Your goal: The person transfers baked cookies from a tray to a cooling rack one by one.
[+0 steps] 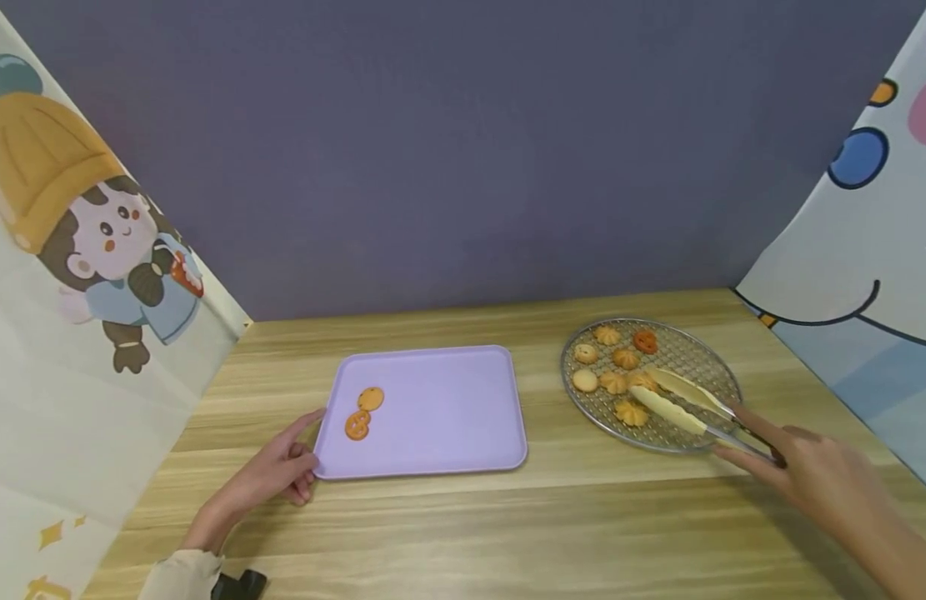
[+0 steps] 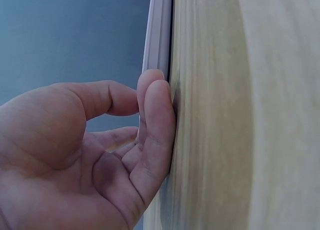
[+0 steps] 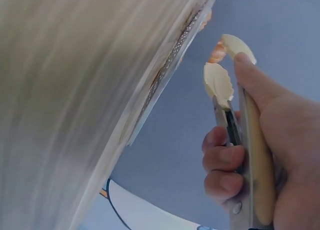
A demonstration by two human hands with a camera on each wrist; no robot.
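My left hand (image 1: 271, 467) is at the near left corner of a lilac tray (image 1: 447, 408), its thumb and curled fingers at the rim (image 2: 159, 35). On the tray's left side lie a round cookie (image 1: 371, 398) and a pretzel-shaped cookie (image 1: 357, 425), touching. My right hand (image 1: 815, 467) grips metal tongs (image 1: 740, 442) with cream scalloped tips. Those tips reach over a round wire-mesh rack (image 1: 703, 367), on either side of a ridged cookie (image 3: 217, 52). Whether they squeeze it I cannot tell.
Several other cookies lie on the rack's left half, among them a pale round one (image 1: 585, 381), a flower-shaped one (image 1: 631, 413) and a dark pretzel-shaped one (image 1: 645, 341). A wood-grain table (image 1: 463, 533) meets a grey-purple wall (image 1: 463, 167); printed panels (image 1: 27, 333) stand at both sides.
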